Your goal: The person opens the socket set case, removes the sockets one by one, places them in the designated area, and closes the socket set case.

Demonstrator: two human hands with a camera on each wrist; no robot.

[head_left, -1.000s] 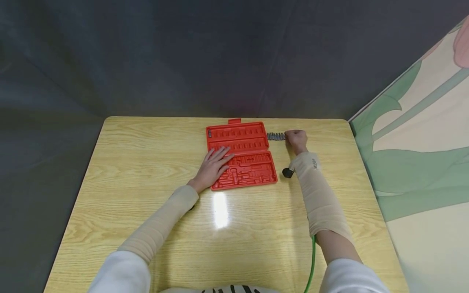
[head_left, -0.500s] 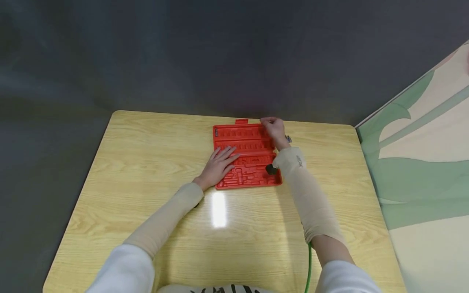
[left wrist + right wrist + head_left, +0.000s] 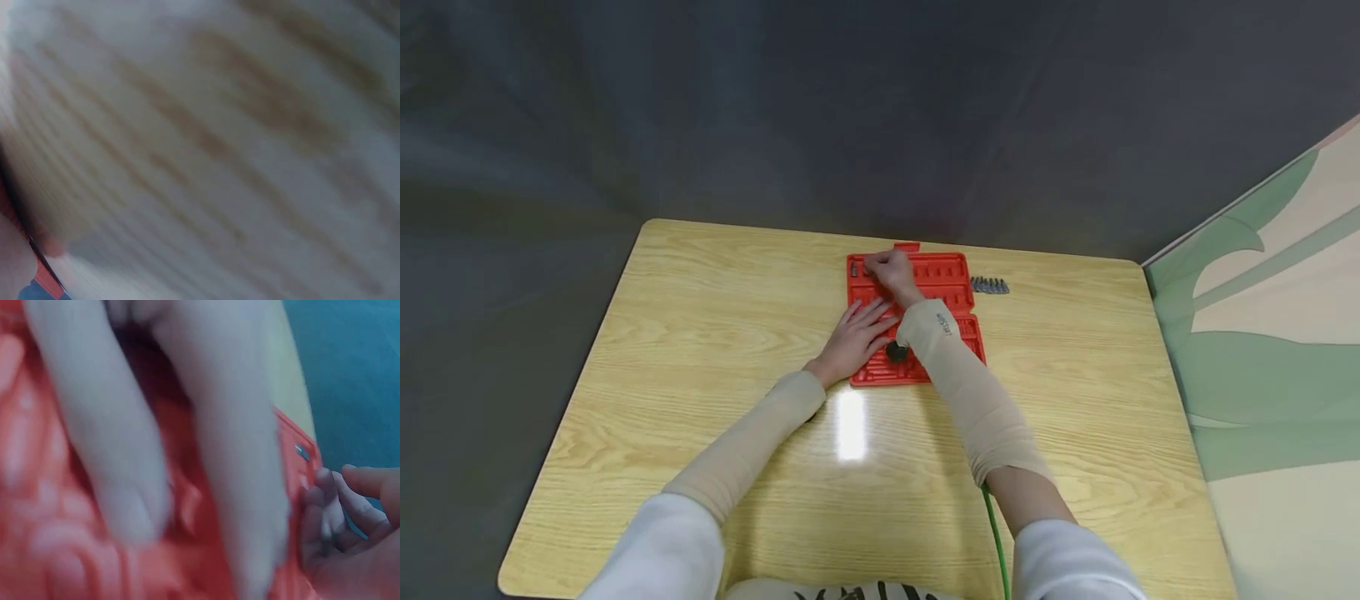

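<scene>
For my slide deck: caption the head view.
Left hand flat on red tool case; right hand at its top row.

Red bit case (image 3: 951, 279) open flat at table's far edge; one bit (image 3: 853, 268) slotted top-left.

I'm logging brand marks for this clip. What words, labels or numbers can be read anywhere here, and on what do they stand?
Small dark print on the beige right forearm sleeve: too small to read.
Red plastic bit case: no readable text.
Row of grey metal bits: no readable markings.
Wrist views: blurred, no text.
</scene>
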